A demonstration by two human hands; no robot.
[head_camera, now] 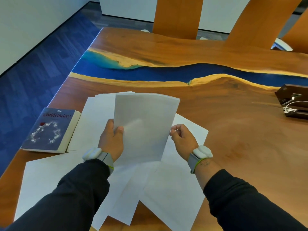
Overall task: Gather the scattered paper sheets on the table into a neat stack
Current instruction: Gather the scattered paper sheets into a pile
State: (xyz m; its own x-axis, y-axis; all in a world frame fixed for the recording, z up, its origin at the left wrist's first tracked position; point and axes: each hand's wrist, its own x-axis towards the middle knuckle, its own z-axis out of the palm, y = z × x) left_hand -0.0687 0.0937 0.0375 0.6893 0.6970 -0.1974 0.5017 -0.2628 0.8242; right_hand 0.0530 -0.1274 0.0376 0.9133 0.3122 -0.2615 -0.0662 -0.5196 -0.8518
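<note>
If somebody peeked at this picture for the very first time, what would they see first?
Probably the two hands in the middle: the left hand and right hand hold a bundle of paper up off the table. More loose sheets lie scattered under the arms. A bright blue river stripe runs across the wood, and a book lies at the left edge.

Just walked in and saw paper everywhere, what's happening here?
A person is gathering sheets. The left hand grips a raised stack by its left edge; the right hand pinches its right edge. More loose sheets lie on the table, beside a book.
</note>
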